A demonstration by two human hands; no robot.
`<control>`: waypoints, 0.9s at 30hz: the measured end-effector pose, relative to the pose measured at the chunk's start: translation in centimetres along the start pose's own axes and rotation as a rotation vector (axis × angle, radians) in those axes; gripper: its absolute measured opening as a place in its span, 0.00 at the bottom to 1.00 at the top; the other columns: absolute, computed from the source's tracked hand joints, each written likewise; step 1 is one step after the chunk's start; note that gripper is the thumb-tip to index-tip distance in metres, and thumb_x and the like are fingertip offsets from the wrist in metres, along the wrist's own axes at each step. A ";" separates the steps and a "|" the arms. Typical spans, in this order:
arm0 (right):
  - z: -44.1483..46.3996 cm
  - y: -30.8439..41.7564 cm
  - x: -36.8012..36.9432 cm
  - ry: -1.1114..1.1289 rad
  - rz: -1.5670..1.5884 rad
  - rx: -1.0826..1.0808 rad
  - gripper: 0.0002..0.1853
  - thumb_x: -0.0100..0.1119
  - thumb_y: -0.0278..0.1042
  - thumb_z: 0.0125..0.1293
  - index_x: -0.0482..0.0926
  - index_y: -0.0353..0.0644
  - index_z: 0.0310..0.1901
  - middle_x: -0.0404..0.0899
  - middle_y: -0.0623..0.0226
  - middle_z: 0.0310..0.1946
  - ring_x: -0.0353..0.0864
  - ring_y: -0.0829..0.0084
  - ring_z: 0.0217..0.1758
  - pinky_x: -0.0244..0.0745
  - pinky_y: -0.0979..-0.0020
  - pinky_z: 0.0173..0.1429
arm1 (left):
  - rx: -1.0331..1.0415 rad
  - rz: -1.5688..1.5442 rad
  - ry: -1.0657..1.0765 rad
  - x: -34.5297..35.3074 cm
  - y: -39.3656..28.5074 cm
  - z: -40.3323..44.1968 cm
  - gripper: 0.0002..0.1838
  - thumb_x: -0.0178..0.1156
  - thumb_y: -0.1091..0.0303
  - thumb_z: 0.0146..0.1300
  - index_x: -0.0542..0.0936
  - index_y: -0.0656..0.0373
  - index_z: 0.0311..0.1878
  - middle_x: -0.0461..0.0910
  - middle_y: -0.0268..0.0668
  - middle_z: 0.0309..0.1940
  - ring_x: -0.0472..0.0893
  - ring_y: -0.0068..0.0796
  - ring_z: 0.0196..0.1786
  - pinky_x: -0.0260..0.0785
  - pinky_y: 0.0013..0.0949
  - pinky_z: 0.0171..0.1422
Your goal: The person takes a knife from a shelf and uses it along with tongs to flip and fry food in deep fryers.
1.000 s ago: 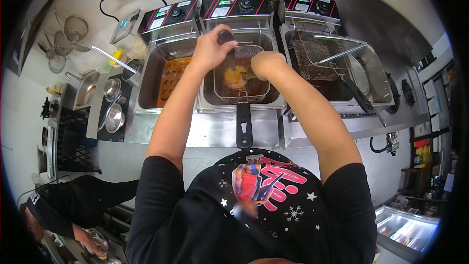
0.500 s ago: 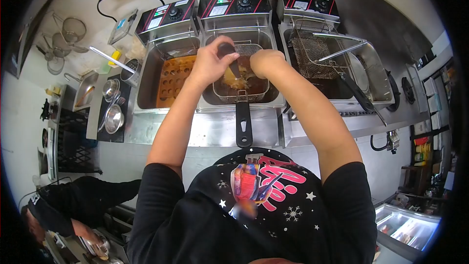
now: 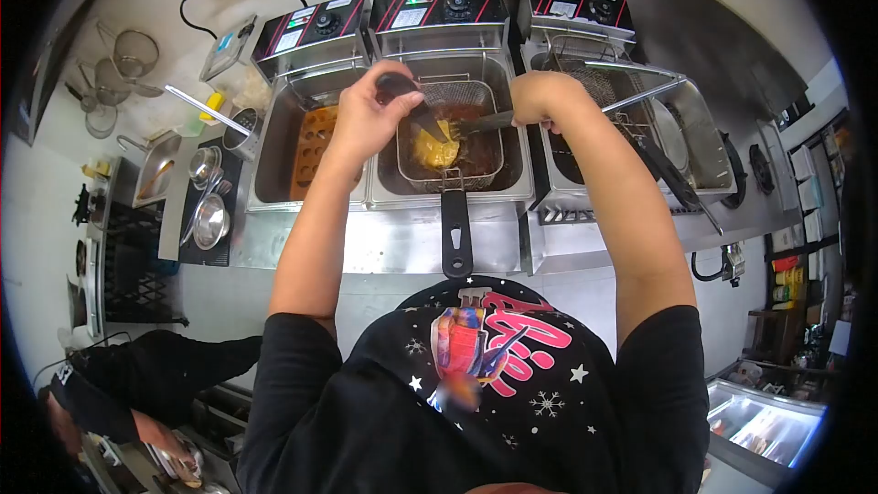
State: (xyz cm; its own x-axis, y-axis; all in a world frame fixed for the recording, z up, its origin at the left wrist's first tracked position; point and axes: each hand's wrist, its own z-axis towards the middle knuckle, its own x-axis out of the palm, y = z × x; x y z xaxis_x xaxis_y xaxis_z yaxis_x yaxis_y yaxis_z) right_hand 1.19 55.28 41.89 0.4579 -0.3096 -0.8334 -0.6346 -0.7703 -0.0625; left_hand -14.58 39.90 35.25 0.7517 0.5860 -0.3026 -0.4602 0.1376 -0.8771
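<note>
My left hand [image 3: 373,112] is closed around a dark, flat-bladed spatula [image 3: 423,113]. The blade slants down to a lump of yellow battered food [image 3: 437,146] in the fryer basket [image 3: 498,160]. Coming in from the other side, my right hand [image 3: 546,98] grips a dark utensil [image 3: 487,123] whose end looks tined and meets the same lump. The basket sits in the oil of the middle fryer [image 3: 519,185], its black handle [image 3: 456,236] pointing toward me. What the food is under its coating cannot be seen.
The left fryer [image 3: 263,185] holds a brown mold with round hollows [image 3: 315,139]. In the right fryer stand another basket [image 3: 594,91] and metal tongs [image 3: 651,93]. Metal bowls [image 3: 212,221] sit at left. Another person [image 3: 137,393] bends over at lower left.
My right hand has moved right, bringing its utensil into view. My left hand has shifted a little left. The food now shows as a larger, compact yellow lump.
</note>
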 end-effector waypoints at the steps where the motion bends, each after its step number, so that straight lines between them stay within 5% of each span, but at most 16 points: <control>1: 0.3 -0.2 0.1 0.013 0.030 0.001 0.15 0.60 0.38 0.55 0.80 0.41 0.43 0.80 0.58 0.38 0.81 0.64 0.38 0.76 0.61 0.38 | -0.023 0.014 0.020 -0.4 -0.2 0.0 0.12 0.62 0.76 0.54 0.74 0.60 0.41 0.80 0.32 0.33 0.76 0.16 0.33 0.70 0.22 0.37; 7: 4.4 -2.5 2.7 0.184 0.339 -0.002 0.13 0.55 0.39 0.61 0.77 0.36 0.38 0.78 0.60 0.24 0.77 0.70 0.20 0.73 0.67 0.24 | -0.039 -0.135 0.010 -1.6 0.5 -0.6 0.12 0.62 0.77 0.54 0.73 0.60 0.41 0.79 0.32 0.33 0.75 0.16 0.32 0.69 0.21 0.36; 13: 7.0 -3.9 4.5 0.299 0.586 -0.109 0.10 0.54 0.36 0.62 0.76 0.39 0.39 0.78 0.63 0.23 0.75 0.72 0.19 0.72 0.68 0.24 | -0.031 -0.203 0.038 -4.0 0.8 -2.3 0.12 0.60 0.79 0.54 0.72 0.61 0.43 0.79 0.34 0.37 0.75 0.17 0.36 0.70 0.23 0.41; 19: 7.5 -3.4 5.3 0.260 0.594 -0.130 0.07 0.55 0.32 0.60 0.76 0.43 0.40 0.78 0.64 0.23 0.75 0.74 0.18 0.70 0.70 0.22 | -0.035 -0.230 0.004 -5.3 -1.4 -3.2 0.13 0.60 0.78 0.55 0.71 0.62 0.43 0.79 0.37 0.38 0.76 0.19 0.37 0.70 0.24 0.42; 27: 1.7 -1.8 1.7 -0.089 0.228 -0.141 0.06 0.56 0.29 0.56 0.78 0.41 0.36 0.78 0.61 0.23 0.79 0.70 0.21 0.74 0.68 0.25 | 0.112 -0.138 -0.121 -7.8 -3.5 -3.2 0.14 0.61 0.77 0.55 0.71 0.62 0.44 0.80 0.38 0.37 0.75 0.19 0.33 0.70 0.23 0.40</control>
State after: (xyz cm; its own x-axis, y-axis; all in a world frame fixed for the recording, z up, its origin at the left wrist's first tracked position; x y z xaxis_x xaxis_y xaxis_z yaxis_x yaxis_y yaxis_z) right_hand 2.03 57.05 39.67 0.2531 -0.4385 -0.8624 -0.6191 -0.7584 0.2039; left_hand -17.32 32.32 39.45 0.7519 0.6465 -0.1294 -0.4118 0.3072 -0.8579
